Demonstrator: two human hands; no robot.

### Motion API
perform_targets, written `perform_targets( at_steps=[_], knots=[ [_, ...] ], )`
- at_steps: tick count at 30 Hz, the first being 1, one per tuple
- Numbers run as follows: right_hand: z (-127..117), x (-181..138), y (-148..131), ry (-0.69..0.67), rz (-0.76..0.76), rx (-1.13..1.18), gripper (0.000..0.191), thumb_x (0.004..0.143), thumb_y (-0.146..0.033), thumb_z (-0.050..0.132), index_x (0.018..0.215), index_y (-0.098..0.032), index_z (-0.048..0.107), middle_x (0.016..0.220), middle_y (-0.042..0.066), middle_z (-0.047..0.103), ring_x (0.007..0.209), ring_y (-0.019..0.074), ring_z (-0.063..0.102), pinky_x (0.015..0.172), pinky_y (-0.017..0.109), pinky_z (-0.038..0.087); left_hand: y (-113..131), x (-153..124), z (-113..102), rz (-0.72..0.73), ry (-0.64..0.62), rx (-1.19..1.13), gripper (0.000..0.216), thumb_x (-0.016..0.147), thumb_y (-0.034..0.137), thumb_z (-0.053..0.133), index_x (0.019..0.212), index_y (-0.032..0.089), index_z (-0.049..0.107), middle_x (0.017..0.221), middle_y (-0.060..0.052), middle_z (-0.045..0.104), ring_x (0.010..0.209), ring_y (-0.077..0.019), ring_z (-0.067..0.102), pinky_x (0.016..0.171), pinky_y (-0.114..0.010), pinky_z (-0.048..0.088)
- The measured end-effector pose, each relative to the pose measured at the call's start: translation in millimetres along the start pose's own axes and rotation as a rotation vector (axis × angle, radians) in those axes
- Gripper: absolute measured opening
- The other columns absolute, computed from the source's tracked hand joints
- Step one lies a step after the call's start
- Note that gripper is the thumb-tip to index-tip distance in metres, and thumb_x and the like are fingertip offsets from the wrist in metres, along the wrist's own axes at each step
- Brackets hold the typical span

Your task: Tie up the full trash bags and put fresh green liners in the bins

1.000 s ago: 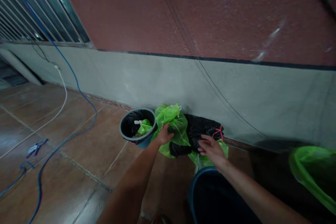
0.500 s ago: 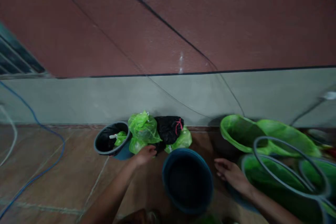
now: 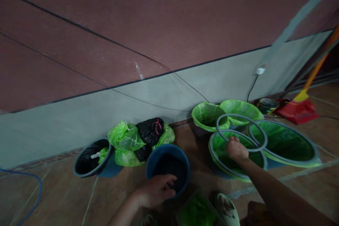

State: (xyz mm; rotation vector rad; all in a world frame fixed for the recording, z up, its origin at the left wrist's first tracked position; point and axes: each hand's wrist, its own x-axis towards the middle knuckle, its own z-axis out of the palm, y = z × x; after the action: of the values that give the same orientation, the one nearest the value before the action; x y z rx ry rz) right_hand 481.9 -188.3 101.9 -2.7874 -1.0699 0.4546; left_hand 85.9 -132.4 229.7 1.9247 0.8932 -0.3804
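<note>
My right hand (image 3: 237, 150) reaches over a bin lined with a green bag (image 3: 212, 150). Its fingers are closed on the near edge of a loose grey rim ring (image 3: 231, 115), which lies tilted across that bin and its neighbour. My left hand (image 3: 160, 190) hovers at the near edge of a blue bucket (image 3: 186, 169), fingers apart and nothing held. The bucket looks dark inside, with no bag over its rim. Below, between my feet, stands a container with bright green plastic (image 3: 197, 210) in it.
Tied green bags (image 3: 127, 137) and a black bag (image 3: 150, 130) lie against the wall. Left of them stands a black-lined bin (image 3: 76, 169). More green-lined bins (image 3: 315, 152) stand right. Beyond are a red dustpan (image 3: 299, 111), a tin (image 3: 267, 105) and a blue hose (image 3: 40, 187).
The view has turned right. My right hand has moved from beside the blue bucket to the grey ring. My left hand has left the tied bags and come over the bucket's near edge.
</note>
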Motion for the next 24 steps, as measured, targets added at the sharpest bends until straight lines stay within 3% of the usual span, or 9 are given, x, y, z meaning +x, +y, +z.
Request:
perform_targets(
  at_steps=[6, 9, 12, 14, 17, 20, 22, 24],
  knots=[
    [23.0, 17.9, 36.3, -0.049, 0.085, -0.018, 0.050, 0.094, -0.012, 0.028, 0.138, -0.007, 0.052, 0.132, 0.028, 0.054, 0.116, 0.0374, 0.064, 0.090, 0.049, 0.049, -40.2, 27.6, 17.4, -0.112, 0.064, 0.033, 0.056, 0.085, 0.038, 0.056, 0.137, 0.018, 0.060, 0.126, -0.013, 0.069, 0.111, -0.0271, 0.066, 0.096, -0.037, 0.050],
    [29.9, 20.2, 46.2, -0.073, 0.097, -0.048, 0.049, 0.095, -0.013, 0.023, 0.133, -0.006, 0.055, 0.130, 0.029, 0.054, 0.114, 0.0407, 0.064, 0.087, 0.052, 0.049, -60.8, 30.3, 13.3, -0.185, 0.195, 0.042, 0.053, 0.081, 0.033, 0.061, 0.131, 0.016, 0.064, 0.130, -0.015, 0.067, 0.122, -0.0335, 0.061, 0.105, -0.044, 0.046],
    [22.6, 19.8, 43.2, -0.069, 0.131, -0.088, 0.046, 0.095, -0.015, 0.026, 0.127, -0.005, 0.057, 0.129, 0.029, 0.055, 0.111, 0.0420, 0.065, 0.084, 0.051, 0.051, -70.4, 29.6, 6.8, -0.266, 0.312, 0.034, 0.052, 0.078, 0.028, 0.064, 0.128, 0.014, 0.067, 0.134, -0.017, 0.065, 0.128, -0.0374, 0.057, 0.110, -0.049, 0.042],
    [10.1, 15.8, 30.6, -0.009, 0.096, -0.103, 0.046, 0.093, -0.016, 0.032, 0.131, -0.005, 0.055, 0.131, 0.030, 0.054, 0.108, 0.0403, 0.067, 0.081, 0.048, 0.051, -70.5, 29.3, 4.8, -0.274, 0.303, 0.045, 0.052, 0.079, 0.027, 0.063, 0.130, 0.013, 0.066, 0.135, -0.019, 0.064, 0.129, -0.0374, 0.057, 0.111, -0.049, 0.041],
    [-8.5, 0.0, -5.3, 0.128, -0.091, -0.095, 0.049, 0.093, -0.021, 0.041, 0.140, -0.008, 0.050, 0.135, 0.029, 0.055, 0.107, 0.0359, 0.068, 0.082, 0.043, 0.052, -65.1, 31.7, 6.5, -0.251, 0.261, 0.068, 0.052, 0.082, 0.027, 0.062, 0.132, 0.014, 0.064, 0.137, -0.018, 0.063, 0.129, -0.0357, 0.057, 0.111, -0.046, 0.042],
    [-7.6, -30.4, -48.2, 0.128, -0.394, -0.062, 0.042, 0.095, -0.027, 0.043, 0.130, -0.011, 0.059, 0.126, 0.021, 0.065, 0.106, 0.0301, 0.068, 0.087, 0.038, 0.052, -59.4, 37.4, 11.2, -0.186, 0.184, 0.138, 0.053, 0.084, 0.029, 0.061, 0.136, 0.016, 0.061, 0.139, -0.017, 0.061, 0.130, -0.0351, 0.057, 0.111, -0.046, 0.041],
    [10.0, -58.0, -67.1, -0.022, -0.523, -0.081, 0.035, 0.097, -0.028, 0.039, 0.112, -0.017, 0.068, 0.107, 0.014, 0.073, 0.095, 0.0261, 0.071, 0.082, 0.035, 0.052, -57.6, 40.6, 14.1, -0.138, 0.134, 0.211, 0.055, 0.087, 0.031, 0.058, 0.140, 0.016, 0.057, 0.142, -0.018, 0.059, 0.131, -0.0339, 0.055, 0.111, -0.046, 0.040],
    [38.3, -88.8, -70.9, -0.260, -0.619, -0.105, 0.024, 0.092, -0.023, 0.048, 0.089, -0.017, 0.071, 0.088, 0.013, 0.074, 0.089, 0.0272, 0.071, 0.081, 0.037, 0.051, -57.1, 41.7, 16.3, -0.100, 0.120, 0.255, 0.055, 0.089, 0.033, 0.057, 0.141, 0.016, 0.054, 0.143, -0.017, 0.058, 0.131, -0.0321, 0.056, 0.111, -0.043, 0.039]
  ],
)
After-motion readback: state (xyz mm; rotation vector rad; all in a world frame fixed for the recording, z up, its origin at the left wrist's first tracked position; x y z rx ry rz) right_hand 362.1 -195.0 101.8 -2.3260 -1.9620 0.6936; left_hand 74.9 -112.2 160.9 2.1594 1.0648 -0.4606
